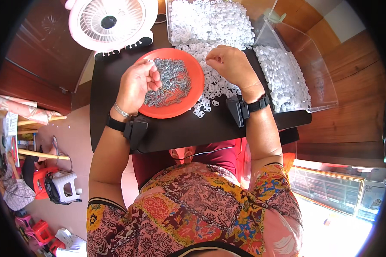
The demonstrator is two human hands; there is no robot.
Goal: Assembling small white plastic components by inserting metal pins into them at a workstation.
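My left hand point(137, 80) is over the left rim of a red plate point(196, 81). Its fingers are curled, and a small white piece shows at the pinched thumb and index finger. Metal screws point(172, 83) lie heaped on the plate. To the right, my right hand point(232, 67) hangs above a loose pile of small white plastic pieces with holes point(214, 88). The fingertips there are pinched together; what they hold, if anything, is too small to make out. A dark band with a black device circles each wrist.
A white fan point(109, 21) stands at the table's far left. Two clear bins of white pieces are at the back point(210, 21) and right point(283, 79). The dark table point(176, 132) ends near my lap. Stools point(64, 188) stand on the floor at left.
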